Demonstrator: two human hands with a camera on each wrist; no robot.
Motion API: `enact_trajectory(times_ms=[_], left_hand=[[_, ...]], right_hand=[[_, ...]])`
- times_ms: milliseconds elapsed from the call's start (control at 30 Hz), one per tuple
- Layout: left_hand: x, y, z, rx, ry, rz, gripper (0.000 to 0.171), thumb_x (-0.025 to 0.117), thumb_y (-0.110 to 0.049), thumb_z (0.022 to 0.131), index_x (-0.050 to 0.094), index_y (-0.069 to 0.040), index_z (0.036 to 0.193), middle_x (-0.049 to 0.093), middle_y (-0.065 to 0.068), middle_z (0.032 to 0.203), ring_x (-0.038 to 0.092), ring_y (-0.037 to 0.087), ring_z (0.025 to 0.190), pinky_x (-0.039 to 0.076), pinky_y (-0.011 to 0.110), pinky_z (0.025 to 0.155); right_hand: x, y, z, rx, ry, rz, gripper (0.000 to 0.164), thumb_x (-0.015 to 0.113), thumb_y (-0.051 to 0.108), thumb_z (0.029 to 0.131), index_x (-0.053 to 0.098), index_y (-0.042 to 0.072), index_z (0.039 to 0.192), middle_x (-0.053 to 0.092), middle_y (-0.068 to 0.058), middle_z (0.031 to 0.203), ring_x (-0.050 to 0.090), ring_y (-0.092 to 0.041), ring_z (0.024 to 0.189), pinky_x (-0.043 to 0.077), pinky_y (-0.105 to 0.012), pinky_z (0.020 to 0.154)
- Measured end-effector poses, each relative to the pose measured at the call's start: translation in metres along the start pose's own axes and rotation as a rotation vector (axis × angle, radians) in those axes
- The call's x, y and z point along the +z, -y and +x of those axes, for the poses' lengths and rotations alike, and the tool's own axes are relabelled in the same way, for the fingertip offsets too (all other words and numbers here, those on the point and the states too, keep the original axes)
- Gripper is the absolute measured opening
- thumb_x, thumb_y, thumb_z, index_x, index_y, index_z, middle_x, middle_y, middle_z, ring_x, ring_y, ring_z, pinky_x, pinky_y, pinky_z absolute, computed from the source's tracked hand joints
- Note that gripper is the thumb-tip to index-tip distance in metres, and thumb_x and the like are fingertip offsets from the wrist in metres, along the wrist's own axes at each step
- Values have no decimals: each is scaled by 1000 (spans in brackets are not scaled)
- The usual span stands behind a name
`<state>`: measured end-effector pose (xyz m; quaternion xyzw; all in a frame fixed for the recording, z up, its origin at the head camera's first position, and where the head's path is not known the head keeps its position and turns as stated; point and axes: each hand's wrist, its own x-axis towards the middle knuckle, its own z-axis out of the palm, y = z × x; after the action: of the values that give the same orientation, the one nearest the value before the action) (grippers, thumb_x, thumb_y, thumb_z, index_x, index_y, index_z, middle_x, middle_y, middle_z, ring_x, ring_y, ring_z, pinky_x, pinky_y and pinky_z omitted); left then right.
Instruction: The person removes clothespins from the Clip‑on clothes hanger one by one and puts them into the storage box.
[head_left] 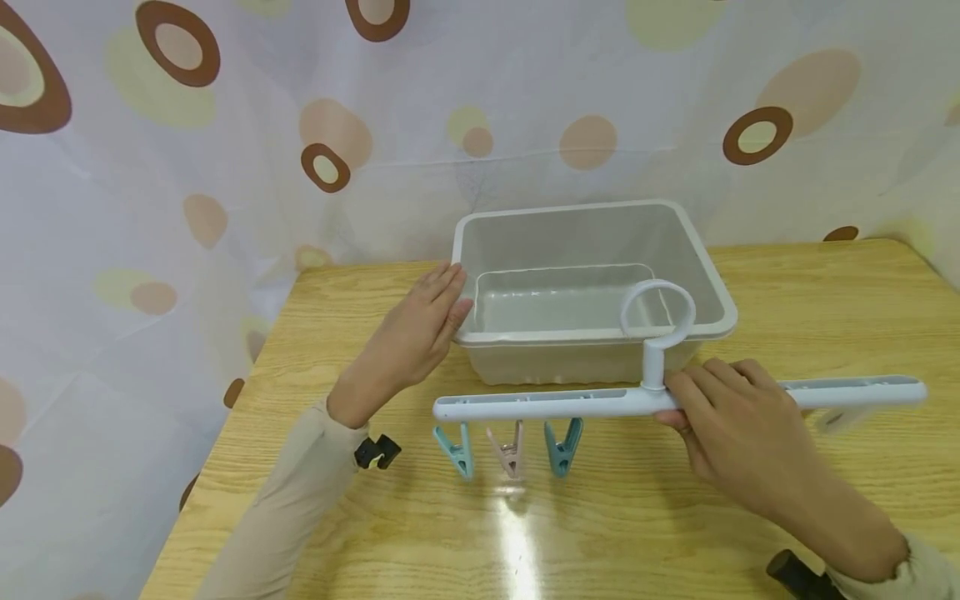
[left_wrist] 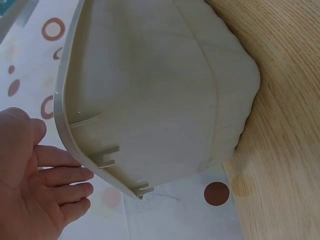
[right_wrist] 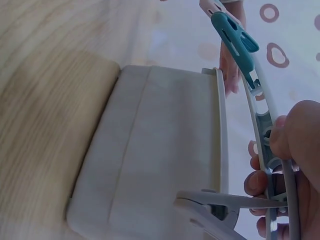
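Note:
My right hand (head_left: 750, 442) grips a white clip hanger (head_left: 540, 405) near its middle, beside the ring hook (head_left: 690, 315) that stands up from the bar. Below its left half hang a light teal clothespin (head_left: 459, 450), a pink clothespin (head_left: 510, 450) and a darker teal clothespin (head_left: 562, 447). Another, pale clothespin (right_wrist: 205, 206) dangles from the right half. My left hand (head_left: 412, 329) touches the left rim of a light grey basin (head_left: 540, 363), its fingers nearly straight. In the left wrist view the fingertips (left_wrist: 80, 173) meet the basin's edge.
The basin stands on a wood-grain table (head_left: 360, 533), close to a patterned cloth (head_left: 420, 192) behind it. The hanger is held in front of the basin, above the table, with its hook overlapping the basin's near rim in the head view.

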<state>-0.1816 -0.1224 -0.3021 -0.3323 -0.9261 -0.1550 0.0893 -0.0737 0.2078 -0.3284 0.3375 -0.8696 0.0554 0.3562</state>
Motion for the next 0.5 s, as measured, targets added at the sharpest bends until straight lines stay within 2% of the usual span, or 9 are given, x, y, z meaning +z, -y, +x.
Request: enact_trajectory(times_ms=[200, 367, 500], left_hand=[[3, 1, -4, 30, -94, -29, 45, 39, -19, 105, 39, 11, 140, 39, 24, 146, 33, 37, 138, 23, 42, 114], [6, 3, -8, 13, -173, -64, 44, 40, -19, 105, 44, 10, 137, 43, 23, 144, 37, 34, 137, 28, 41, 112], [8, 4, -10, -3, -207, -75, 42, 39, -18, 105, 46, 10, 136, 44, 23, 143, 37, 32, 137, 29, 40, 112]], right_hand=[[-3, -6, 7, 2, -51, -5, 54, 25, 40, 106, 51, -3, 85, 55, -14, 72, 54, -35, 65, 43, -51, 62], [-6, -10, 14, 12, -93, -4, 52, 28, 39, 106, 51, -4, 87, 57, -16, 74, 53, -36, 66, 41, -54, 65], [-10, -14, 21, 21, -113, -22, 51, 30, 38, 106, 51, -5, 88, 53, -16, 71, 51, -35, 65, 40, -55, 66]])
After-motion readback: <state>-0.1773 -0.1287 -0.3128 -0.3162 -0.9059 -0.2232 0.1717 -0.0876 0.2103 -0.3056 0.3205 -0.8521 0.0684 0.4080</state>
